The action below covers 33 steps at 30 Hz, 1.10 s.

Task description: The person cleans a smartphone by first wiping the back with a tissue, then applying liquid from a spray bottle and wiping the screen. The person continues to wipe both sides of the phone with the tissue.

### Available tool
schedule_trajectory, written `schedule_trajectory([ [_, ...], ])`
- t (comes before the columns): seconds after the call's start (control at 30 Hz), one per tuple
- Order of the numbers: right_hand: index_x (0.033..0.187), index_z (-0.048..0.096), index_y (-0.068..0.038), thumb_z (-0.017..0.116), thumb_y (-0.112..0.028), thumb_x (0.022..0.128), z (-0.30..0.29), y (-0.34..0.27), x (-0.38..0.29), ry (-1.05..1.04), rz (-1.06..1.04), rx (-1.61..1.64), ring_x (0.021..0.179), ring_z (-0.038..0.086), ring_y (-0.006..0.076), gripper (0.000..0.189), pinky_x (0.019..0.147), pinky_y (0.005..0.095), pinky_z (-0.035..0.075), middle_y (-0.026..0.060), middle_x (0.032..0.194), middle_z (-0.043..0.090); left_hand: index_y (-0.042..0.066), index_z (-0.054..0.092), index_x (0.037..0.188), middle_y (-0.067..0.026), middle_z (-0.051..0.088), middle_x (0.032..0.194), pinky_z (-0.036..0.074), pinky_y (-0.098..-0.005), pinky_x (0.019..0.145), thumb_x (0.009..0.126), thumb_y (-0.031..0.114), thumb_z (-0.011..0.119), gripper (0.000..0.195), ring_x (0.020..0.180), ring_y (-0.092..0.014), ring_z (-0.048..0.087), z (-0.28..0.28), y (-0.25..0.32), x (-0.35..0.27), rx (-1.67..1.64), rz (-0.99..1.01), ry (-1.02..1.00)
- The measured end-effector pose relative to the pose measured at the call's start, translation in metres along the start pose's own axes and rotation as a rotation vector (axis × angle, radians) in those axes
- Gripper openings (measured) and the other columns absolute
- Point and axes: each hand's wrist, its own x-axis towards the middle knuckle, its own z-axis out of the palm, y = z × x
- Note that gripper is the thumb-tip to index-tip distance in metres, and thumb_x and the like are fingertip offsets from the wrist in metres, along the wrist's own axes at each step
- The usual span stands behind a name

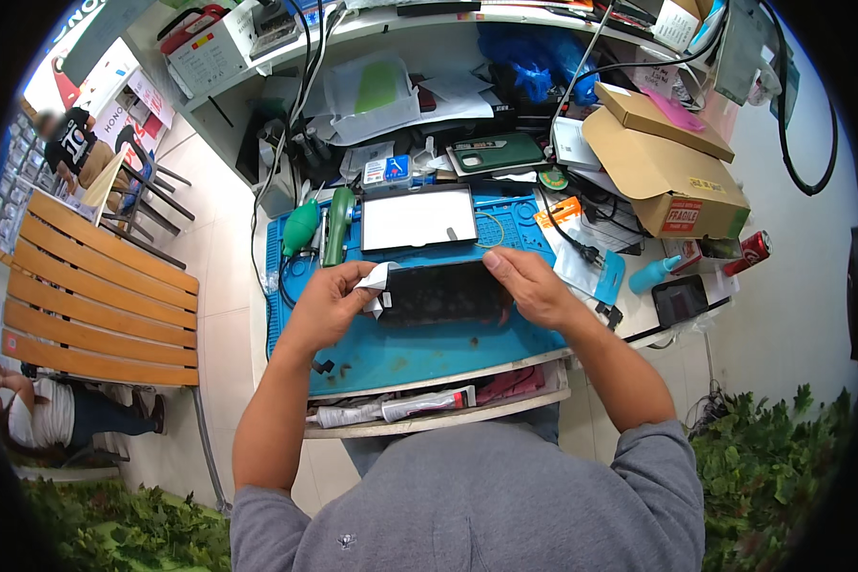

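Between my two hands a dark, glossy phone-sized panel (440,294) is held level above the blue silicone work mat (429,357). My left hand (332,300) grips its left end, with a crumpled white tissue or cloth (379,277) pinched in the fingers there. At the panel's right end, my right hand (533,286) has its thumb on the upper corner; the other fingers are partly hidden. Just behind the panel lies a shallow black-edged box (418,220) with a white inside and a small dark piece in it.
Left on the mat are a green air blower (301,227) and a green-handled tool (339,225). To the right are a cardboard box (668,175), a light-blue bottle (654,274), a phone (679,300) and a red can (747,254). An open drawer (436,422) holds tubes. Two people sit at the left.
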Motion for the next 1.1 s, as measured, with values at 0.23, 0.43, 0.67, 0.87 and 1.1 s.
schedule_trajectory([
  [0.23, 0.152, 0.049, 0.002, 0.044, -0.044, 0.122, 0.064, 0.009, -0.049, -0.028, 0.182, 0.876, 0.112, 0.079, 0.0301, 0.055, 0.09, 0.0503, 0.073, 0.019, 0.136, 0.071, 0.0, 0.079, 0.134, -0.0021, 0.08, 0.107, 0.059, -0.0267, 0.08, 0.11, 0.01, 0.068, 0.028, 0.09, -0.009, 0.072, 0.0, -0.01, -0.008, 0.035, -0.168, -0.026],
  [0.43, 0.153, 0.05, 0.003, 0.042, -0.039, 0.123, 0.092, 0.013, -0.065, 0.169, 0.202, 0.98, 0.13, 0.074, 0.032, 0.052, 0.099, 0.0549, 0.07, 0.0193, 0.143, 0.069, 0.002, 0.073, 0.146, -0.0089, 0.082, 0.116, 0.062, -0.028, 0.084, 0.113, 0.008, 0.063, 0.035, 0.095, -0.013, 0.076, 0.003, -0.004, -0.018, 0.087, 0.089, 0.349],
  [0.67, 0.154, 0.048, 0.0, 0.041, -0.037, 0.124, 0.111, 0.018, -0.071, 0.208, 0.15, 1.087, 0.133, 0.072, 0.0299, 0.047, 0.108, 0.0532, 0.066, 0.0175, 0.148, 0.066, 0.007, 0.04, 0.174, -0.0236, 0.043, 0.176, 0.032, -0.052, 0.134, 0.102, 0.041, 0.078, 0.087, 0.165, -0.041, 0.038, 0.052, 0.018, -0.064, 0.747, 0.35, -0.062],
  [0.87, 0.158, 0.043, 0.0, 0.037, -0.032, 0.125, 0.119, 0.018, -0.077, 0.194, 0.146, 1.134, 0.137, 0.069, 0.0295, 0.047, 0.113, 0.0528, 0.062, 0.0175, 0.153, 0.062, 0.0, 0.028, 0.176, -0.0253, 0.024, 0.184, 0.022, -0.0589, 0.137, 0.092, 0.078, 0.072, 0.123, 0.172, -0.044, 0.02, 0.088, 0.003, -0.076, 0.87, 0.376, -0.222],
  [1.1, 0.154, 0.045, 0.001, 0.034, -0.032, 0.125, 0.124, 0.026, -0.076, 0.229, 0.114, 1.125, 0.136, 0.07, 0.0313, 0.045, 0.114, 0.0524, 0.061, 0.0191, 0.15, 0.065, -0.007, 0.022, 0.175, -0.0288, 0.021, 0.184, 0.018, -0.0588, 0.138, 0.087, 0.081, 0.074, 0.135, 0.173, -0.043, 0.015, 0.083, -0.003, -0.063, 1.02, 0.282, -0.058],
])
